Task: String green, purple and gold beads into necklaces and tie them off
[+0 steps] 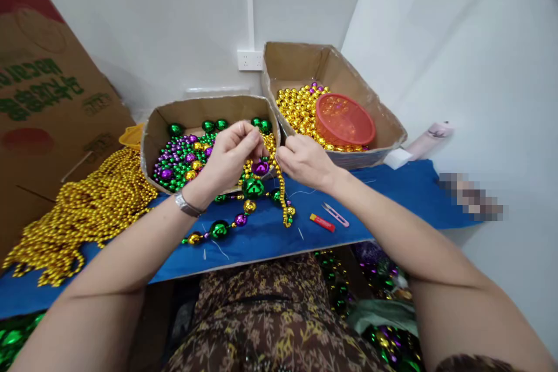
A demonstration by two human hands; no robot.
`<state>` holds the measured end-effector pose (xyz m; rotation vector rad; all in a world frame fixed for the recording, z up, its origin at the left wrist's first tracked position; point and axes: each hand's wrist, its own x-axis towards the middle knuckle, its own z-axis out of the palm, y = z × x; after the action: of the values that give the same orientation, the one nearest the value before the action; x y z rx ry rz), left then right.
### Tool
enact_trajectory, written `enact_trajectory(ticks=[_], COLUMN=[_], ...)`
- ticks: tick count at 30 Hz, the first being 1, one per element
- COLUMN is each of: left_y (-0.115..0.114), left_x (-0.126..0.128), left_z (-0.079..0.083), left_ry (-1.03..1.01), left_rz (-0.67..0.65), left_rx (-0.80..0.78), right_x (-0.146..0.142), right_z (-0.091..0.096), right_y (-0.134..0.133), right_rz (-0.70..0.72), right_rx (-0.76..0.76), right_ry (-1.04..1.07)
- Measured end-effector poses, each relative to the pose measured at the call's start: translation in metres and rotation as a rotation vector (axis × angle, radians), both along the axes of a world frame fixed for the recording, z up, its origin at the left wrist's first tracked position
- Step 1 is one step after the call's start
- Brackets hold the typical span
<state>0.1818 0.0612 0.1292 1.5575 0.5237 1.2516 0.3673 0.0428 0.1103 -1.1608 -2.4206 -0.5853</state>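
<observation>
My left hand (242, 148) is closed in a pinch above the front box. A bead string hangs beneath it, with a large purple bead (260, 168) and a large green bead (253, 188). Close by on the right, my right hand (306, 161) pinches at the top of the string's small gold beads (282, 190), its exact grip partly hidden by the fingers. The string's lower part curves over the blue table cover, where another green bead (219, 229) lies.
Mixed beads fill the front cardboard box (150, 128). Behind it, another box (366, 81) holds gold beads and a red basket (346, 122). Gold bead strands (100, 197) are heaped at left. Pink thread snips (336, 215) and a red-yellow tube (322, 222) lie right.
</observation>
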Motion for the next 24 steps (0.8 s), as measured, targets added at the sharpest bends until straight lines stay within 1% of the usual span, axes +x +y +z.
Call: enact_trajectory(ticks=[3,5,7,9,11,13,14,15,16,17,18,20,22,24], left_y=[0.003,0.001,-0.002,-0.005,-0.006,-0.004,-0.003,0.0,0.002,0.004,0.006,0.008,0.007,0.003], left_x=[0.001,0.0,-0.001,-0.004,-0.008,-0.014,-0.017,-0.019,-0.022,-0.024,-0.026,-0.029,-0.029,-0.028], left_z=[0.031,0.054,0.076,0.097,0.112,0.118,0.115,0.109,0.099,0.087,0.072,0.041,0.014,-0.007], left_ry=[0.002,0.012,0.035,0.077,0.113,0.104,0.086,0.067,0.049,0.05,0.054,0.071,0.161,0.284], left_rz=[0.026,0.034,0.064,0.124,0.187,0.219,0.219,0.21,0.192,0.163,0.142,0.115,0.154,0.192], left_rx=[0.049,0.089,0.141,0.214,0.298,0.365,0.379,0.373,0.356,0.32,0.284,0.249,0.251,0.306], right_x=[0.002,0.004,0.007,0.01,0.01,0.006,0.003,-0.001,-0.005,-0.009,-0.012,-0.015,-0.013,-0.009], right_z=[0.032,0.054,0.076,0.097,0.117,0.13,0.131,0.129,0.122,0.112,0.098,0.066,0.035,0.011], right_y=[0.014,0.025,0.039,0.053,0.063,0.065,0.062,0.057,0.051,0.045,0.039,0.03,0.024,0.018], right_rz=[0.071,0.11,0.109,0.068,0.033,0.043,0.065,0.09,0.113,0.131,0.132,0.126,0.121,0.11], right_rx=[0.058,0.065,0.054,0.045,0.063,0.114,0.142,0.167,0.179,0.18,0.162,0.082,0.004,-0.095], right_ry=[-0.008,0.04,0.144,0.26,0.292,0.198,0.124,0.039,-0.042,-0.116,-0.19,-0.244,-0.216,-0.13])
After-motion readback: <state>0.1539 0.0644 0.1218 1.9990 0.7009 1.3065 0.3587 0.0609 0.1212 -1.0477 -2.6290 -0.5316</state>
